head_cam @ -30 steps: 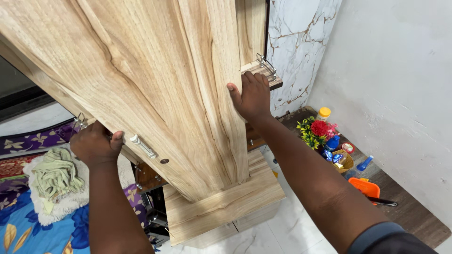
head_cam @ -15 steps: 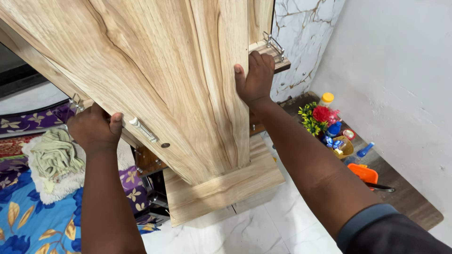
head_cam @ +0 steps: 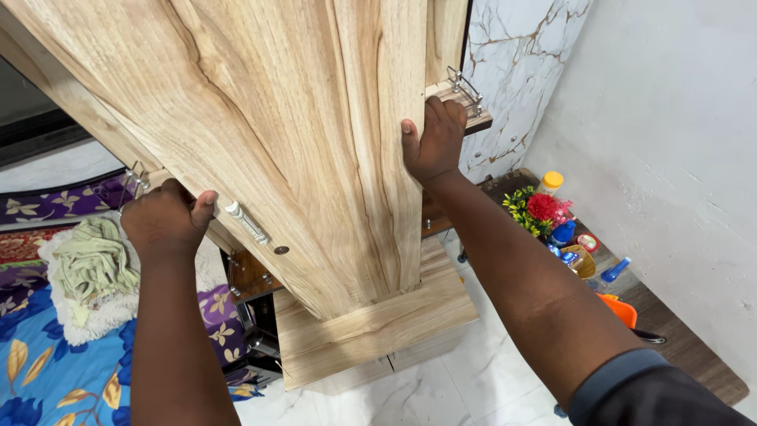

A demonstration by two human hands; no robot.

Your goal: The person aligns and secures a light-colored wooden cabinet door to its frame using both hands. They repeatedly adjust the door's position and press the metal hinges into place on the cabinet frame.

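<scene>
While both hands (head_cam: 300,181) grip its edges | wooden wardrobe door (head_cam: 260,118) apparently upright | long axis vertical

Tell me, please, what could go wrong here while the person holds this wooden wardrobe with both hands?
1. The right hand wraps its fingers around the edge of the wardrobe door; they could get pinched if it swings shut.
2. The left hand grips beside the metal handle, which might scrape it.
3. The flowers and bottles on the low shelf could be knocked.

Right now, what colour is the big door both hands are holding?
Pale tan wood grain with darker brown streaks on the door, seen in the head view.
</scene>
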